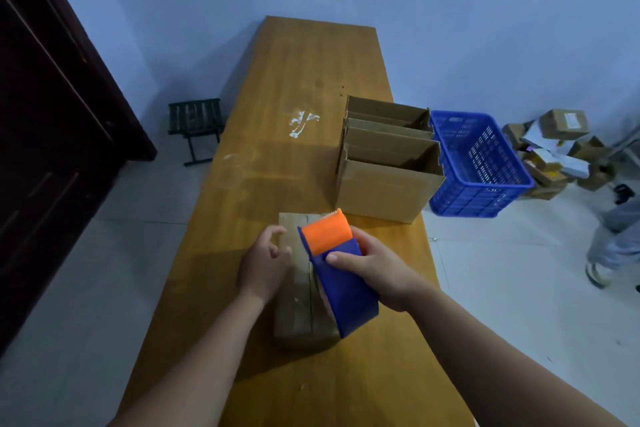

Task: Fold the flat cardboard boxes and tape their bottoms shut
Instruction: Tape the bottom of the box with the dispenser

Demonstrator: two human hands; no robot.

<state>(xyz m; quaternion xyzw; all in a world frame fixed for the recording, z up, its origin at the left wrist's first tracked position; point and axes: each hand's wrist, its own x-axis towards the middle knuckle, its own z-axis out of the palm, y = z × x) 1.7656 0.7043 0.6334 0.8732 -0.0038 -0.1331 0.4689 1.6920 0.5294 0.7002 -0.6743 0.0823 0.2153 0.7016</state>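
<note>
A small cardboard box [298,308] lies bottom-up near the front of the wooden table [298,87], its flaps closed along a centre seam. My right hand [377,267] grips a blue and orange tape dispenser [337,267] held over the box's right half. My left hand [265,262] rests on the box's far left part with fingers loosely curled. Three folded open-topped boxes [384,163] stand in a row at the table's right edge.
A blue plastic crate [481,163] stands on the floor right of the table. Behind it lies a heap of parcels [554,149]. A person's leg [613,239] shows at far right. A small dark stool [195,125] stands left of the table, near a dark door [52,135].
</note>
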